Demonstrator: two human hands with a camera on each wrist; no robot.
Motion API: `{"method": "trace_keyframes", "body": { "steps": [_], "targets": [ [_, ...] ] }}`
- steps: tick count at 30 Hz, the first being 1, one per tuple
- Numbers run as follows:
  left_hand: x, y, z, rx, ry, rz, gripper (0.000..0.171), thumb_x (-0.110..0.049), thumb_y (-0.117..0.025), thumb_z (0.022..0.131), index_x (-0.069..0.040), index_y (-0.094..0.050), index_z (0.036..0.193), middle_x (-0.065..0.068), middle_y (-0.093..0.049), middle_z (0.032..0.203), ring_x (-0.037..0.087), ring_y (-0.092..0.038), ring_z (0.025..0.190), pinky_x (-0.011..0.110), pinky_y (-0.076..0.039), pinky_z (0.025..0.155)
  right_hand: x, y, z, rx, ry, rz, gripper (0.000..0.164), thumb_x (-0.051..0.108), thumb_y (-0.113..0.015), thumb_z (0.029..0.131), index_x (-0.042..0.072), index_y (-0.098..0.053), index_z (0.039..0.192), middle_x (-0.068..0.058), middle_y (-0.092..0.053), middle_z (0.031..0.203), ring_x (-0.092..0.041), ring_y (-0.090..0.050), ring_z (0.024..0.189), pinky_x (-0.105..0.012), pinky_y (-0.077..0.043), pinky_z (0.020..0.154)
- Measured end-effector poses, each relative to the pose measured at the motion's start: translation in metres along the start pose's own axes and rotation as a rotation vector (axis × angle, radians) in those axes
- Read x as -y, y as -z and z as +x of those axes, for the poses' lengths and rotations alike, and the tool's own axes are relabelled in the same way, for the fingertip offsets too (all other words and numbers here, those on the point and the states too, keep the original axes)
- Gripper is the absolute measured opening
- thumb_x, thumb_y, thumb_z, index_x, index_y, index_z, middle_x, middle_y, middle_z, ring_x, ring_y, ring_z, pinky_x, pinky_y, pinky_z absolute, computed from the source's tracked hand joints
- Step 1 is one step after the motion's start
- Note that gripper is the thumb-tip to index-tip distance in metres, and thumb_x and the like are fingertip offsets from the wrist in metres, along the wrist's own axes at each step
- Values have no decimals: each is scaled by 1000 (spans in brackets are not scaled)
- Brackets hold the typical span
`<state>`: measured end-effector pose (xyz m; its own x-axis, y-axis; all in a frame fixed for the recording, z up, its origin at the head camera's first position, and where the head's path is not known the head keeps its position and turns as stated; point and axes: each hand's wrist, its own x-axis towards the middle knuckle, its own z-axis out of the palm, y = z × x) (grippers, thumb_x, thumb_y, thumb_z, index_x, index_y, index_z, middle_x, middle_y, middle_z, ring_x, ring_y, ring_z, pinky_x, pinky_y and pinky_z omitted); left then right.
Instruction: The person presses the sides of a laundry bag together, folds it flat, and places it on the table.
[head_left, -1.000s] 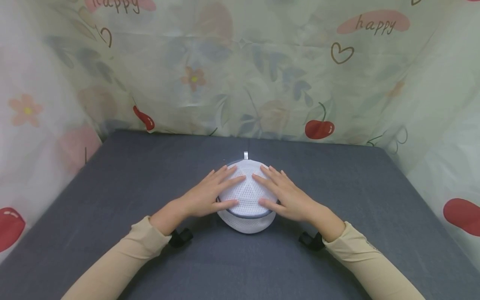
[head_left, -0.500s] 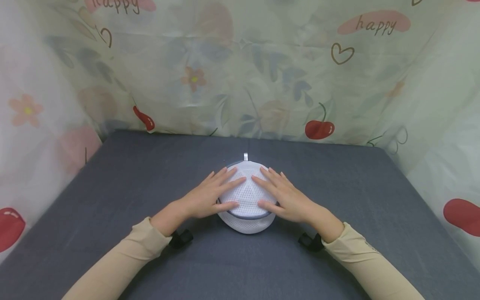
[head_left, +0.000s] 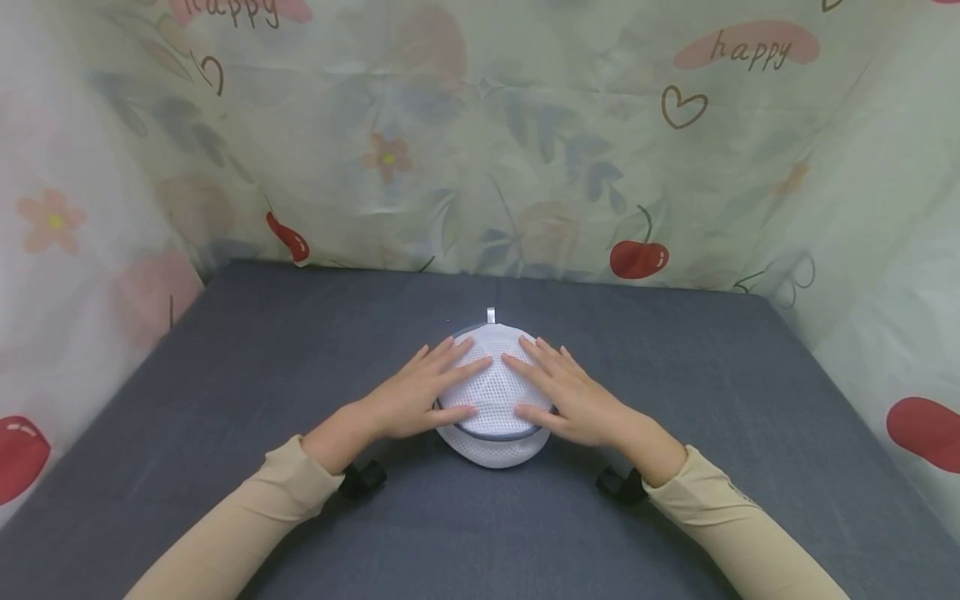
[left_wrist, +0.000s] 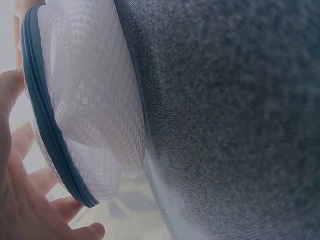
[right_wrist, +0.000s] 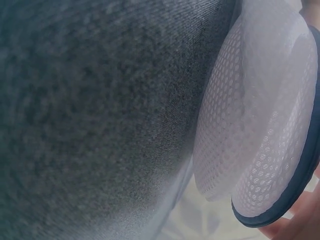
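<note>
A round white mesh laundry bag lies on the dark table in the head view, with a blue-grey edge around its top and a small pale loop at the far side. My left hand rests on its left part, fingers spread and nearly straight. Opposite it, my right hand lies on the right part in the same way. From the left wrist, a dark blue zipper shows along the rim, above the sagging mesh side. The right wrist view shows the mesh bulging beneath the blue trim.
Dark grey cloth covers the table. A printed curtain with flowers and cherries hangs behind it and along both sides. Black wrist straps with mounts sit under both forearms.
The mesh bag and both hands have shifted very slightly toward the person. The hands keep the same spread pose on it.
</note>
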<state>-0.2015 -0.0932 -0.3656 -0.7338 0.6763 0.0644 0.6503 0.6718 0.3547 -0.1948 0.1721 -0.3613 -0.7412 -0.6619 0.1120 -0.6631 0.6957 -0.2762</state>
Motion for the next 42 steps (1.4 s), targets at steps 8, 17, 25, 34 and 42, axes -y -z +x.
{"method": "trace_keyframes", "body": {
  "steps": [8, 17, 25, 34, 42],
  "targets": [
    [0, 0, -1, 16, 7, -2, 65, -52, -48, 92, -33, -22, 148, 4, -9, 159, 33, -7, 146, 59, -11, 114, -2, -4, -1, 3, 3, -4, 65, 42, -52, 93, 22, -24, 149, -12, -13, 158, -37, -15, 144, -59, -12, 113],
    [1, -3, -1, 29, 16, 3, 65, -53, -48, 92, -34, -21, 148, 3, -8, 159, 32, -6, 146, 59, -11, 114, 0, -5, -1, 23, -10, -5, 66, 43, -51, 93, 22, -23, 149, -12, -13, 158, -36, -13, 145, -60, -12, 113],
    [2, -4, -1, 37, 28, -6, 65, -54, -47, 92, -35, -20, 148, 2, -8, 159, 31, -5, 147, 58, -10, 114, 1, -5, -1, 34, -10, -10, 68, 44, -52, 93, 23, -22, 150, -12, -12, 158, -35, -13, 145, -60, -12, 113],
    [2, -4, -1, 48, 34, -10, 65, -54, -47, 92, -35, -21, 148, 2, -9, 159, 32, -7, 146, 59, -11, 114, 3, -3, 0, 68, -27, -5, 69, 45, -51, 93, 23, -20, 150, -11, -10, 158, -35, -11, 145, -61, -11, 112],
    [2, -3, 0, 70, 46, -16, 65, -54, -47, 92, -35, -21, 148, 3, -9, 159, 32, -8, 146, 59, -11, 114, 3, -3, 0, 100, -46, -14, 69, 47, -50, 93, 24, -18, 150, -10, -8, 159, -34, -10, 146, -62, -11, 112]
  ]
}}
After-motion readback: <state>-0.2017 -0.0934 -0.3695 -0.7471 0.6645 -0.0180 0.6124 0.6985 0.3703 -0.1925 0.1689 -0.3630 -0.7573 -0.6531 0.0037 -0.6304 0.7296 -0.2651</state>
